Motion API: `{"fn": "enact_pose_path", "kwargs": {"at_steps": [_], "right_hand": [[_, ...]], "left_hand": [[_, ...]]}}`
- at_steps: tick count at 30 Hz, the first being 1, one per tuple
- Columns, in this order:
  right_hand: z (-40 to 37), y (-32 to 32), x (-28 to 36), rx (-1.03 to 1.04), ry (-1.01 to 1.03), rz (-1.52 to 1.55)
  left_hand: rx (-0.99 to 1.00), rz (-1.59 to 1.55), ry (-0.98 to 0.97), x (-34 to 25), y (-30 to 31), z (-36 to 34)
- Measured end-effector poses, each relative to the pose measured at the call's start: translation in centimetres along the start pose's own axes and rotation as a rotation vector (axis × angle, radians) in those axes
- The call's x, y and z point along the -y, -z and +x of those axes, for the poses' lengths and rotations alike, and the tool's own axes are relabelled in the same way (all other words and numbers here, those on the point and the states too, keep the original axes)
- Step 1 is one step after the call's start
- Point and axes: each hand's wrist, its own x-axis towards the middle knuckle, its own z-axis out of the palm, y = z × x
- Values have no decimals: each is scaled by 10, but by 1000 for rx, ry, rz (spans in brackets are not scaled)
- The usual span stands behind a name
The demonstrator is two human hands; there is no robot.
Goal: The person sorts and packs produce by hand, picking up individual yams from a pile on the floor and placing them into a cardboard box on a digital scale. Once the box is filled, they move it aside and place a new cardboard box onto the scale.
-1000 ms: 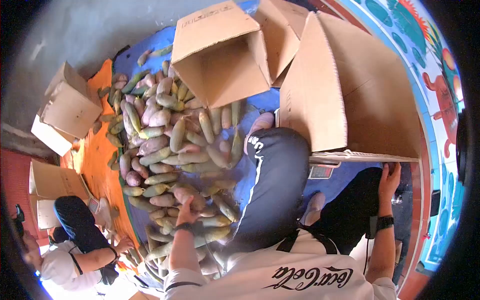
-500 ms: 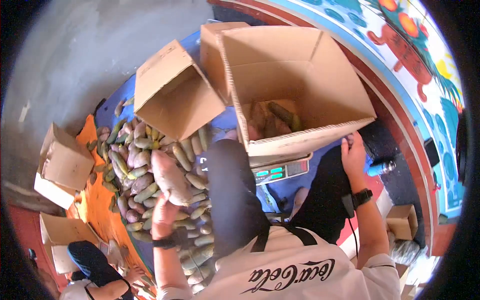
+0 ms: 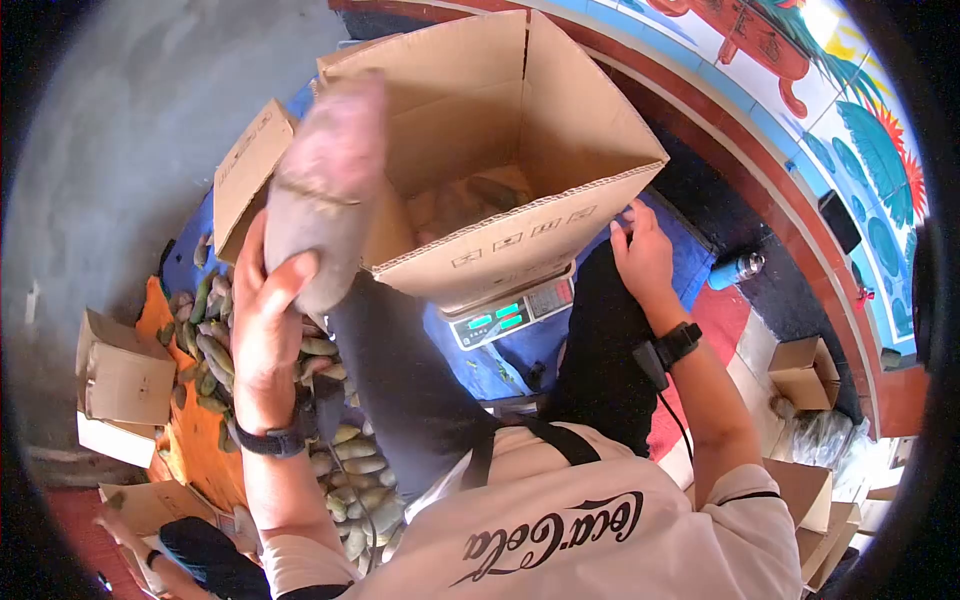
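The left hand point(image 3: 264, 322) pinched a large tuber point(image 3: 325, 205) low, so it could tip; the right hand point(image 3: 645, 254), loosely open, was beside the box point(image 3: 500, 255).

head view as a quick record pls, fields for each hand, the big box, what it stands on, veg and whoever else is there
left hand: grips a large pink and pale root, raised beside the big box
right hand: by the big box's near right corner, contact unclear
big box: open-topped, some vegetables inside
under it: scale, green displays lit, digits unreadable
loose veg: pile on the left, green and pinkish
other person: partly visible, lower left
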Motion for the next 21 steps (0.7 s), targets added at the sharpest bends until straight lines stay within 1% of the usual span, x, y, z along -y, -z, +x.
{"fn": "enact_pose_path", "kwargs": {"at_steps": [1,2,3,4,5,7,9,11,12,13,14,17,19,20,21], "right_hand": [[0,-1,0,-29,41,-16],[0,-1,1,-28,39,-14],[1,0,2,-14,5,12],[1,0,3,1,-29,39],[1,0,3,3,-30,42],[1,-1,3,-9,-31,55],[1,2,4,-4,-41,78],[2,2,5,11,-37,121],[1,2,3,0,-38,88],[1,2,4,-8,-42,54],[2,7,10,30,-68,40],[1,3,4,32,-54,82],[2,3,4,46,-25,92],[2,1,3,39,-31,100],[2,1,4,31,-38,107]], "left_hand": [[2,2,0,-1,-8,6],[4,58,-4,-2,-16,11],[5,114,-7,-2,-24,16],[16,198,-66,-1,-33,20],[15,201,-64,1,-40,24],[119,476,-183,8,-52,31],[137,442,-154,21,-62,37],[179,748,-263,31,-63,41],[166,854,-305,28,-66,39],[147,872,-290,28,-68,39],[146,911,-285,29,-68,40],[120,993,-254,32,-66,39],[180,1050,-288,34,-65,39],[160,1032,-321,37,-65,38],[148,1036,-314,38,-64,40]]}}
